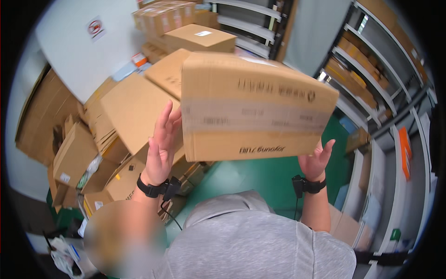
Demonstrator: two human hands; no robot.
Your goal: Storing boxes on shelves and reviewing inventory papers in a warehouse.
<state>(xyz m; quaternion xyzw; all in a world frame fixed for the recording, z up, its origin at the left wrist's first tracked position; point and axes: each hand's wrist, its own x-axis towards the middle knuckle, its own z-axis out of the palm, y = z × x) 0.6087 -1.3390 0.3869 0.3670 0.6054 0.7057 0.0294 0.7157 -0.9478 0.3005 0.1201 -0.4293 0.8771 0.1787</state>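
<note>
A brown cardboard box [258, 111] is raised in front of me, slightly tilted, with clear tape across its near face and dark print upside down. My left hand [161, 146] is at its left edge with long, straight fingers; some fingertips reach the edge and are partly hidden there. At the lower right corner, my right hand [317, 160] supports the box, its thumb sticking up and its other fingers mostly behind the cardboard. Each wrist wears a black strap with a small device.
Large cardboard boxes [137, 111] are piled at the left, and another closed box [200, 38] stands at the back. Flattened cardboard [46, 116] leans on the left wall. Shelves [371, 69] with boxes line the right. The floor [227, 179] is green.
</note>
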